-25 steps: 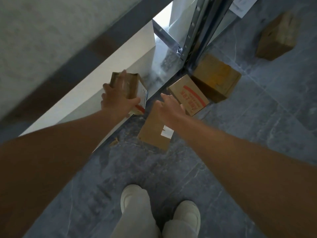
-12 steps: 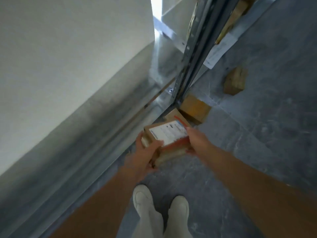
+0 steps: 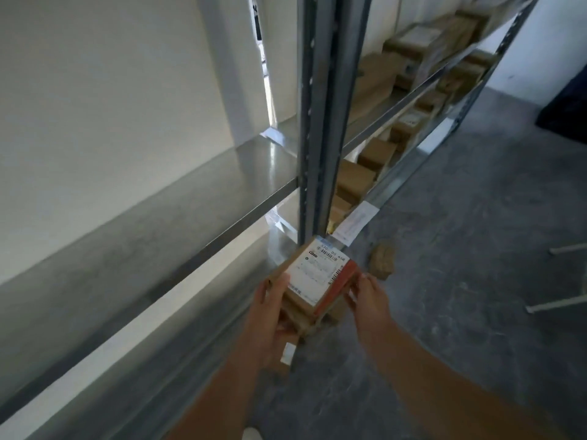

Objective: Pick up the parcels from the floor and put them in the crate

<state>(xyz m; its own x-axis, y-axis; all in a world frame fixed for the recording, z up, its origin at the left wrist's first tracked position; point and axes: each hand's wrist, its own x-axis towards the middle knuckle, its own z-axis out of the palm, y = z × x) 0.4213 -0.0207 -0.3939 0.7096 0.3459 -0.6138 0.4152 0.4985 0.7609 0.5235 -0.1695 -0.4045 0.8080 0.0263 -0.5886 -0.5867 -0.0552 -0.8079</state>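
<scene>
Parcels (image 3: 300, 311) that a second ago lay scattered on the floor are now gathered into a small stack and lifted clear of it, held in front of the body between both hands. The left hand (image 3: 273, 312) has its grip curled round the near left side of the stack, thumb on the edge of the top label. The right hand (image 3: 368, 300) pinches the opposite side, fingers against the red edge. The view has also swung up from the feet to look along the rack, so the picking-up step for this batch looks done and the carry to the crate comes next; no crate is in view. The top parcel (image 3: 317, 274) carries a white shipping label with barcodes and a line of larger digits, too blurred to read with confidence, beside a red-orange band. Just beyond the stack, one loose parcel (image 3: 382, 260) lies on the grey floor (image 3: 460, 296) near the foot of the rack upright (image 3: 320, 122), so the task is not finished. A printed paper sheet (image 3: 355, 225) hangs on the lowest rail, its text illegible. Farther off, brown shelved boxes (image 3: 378, 154) line the rack.
</scene>
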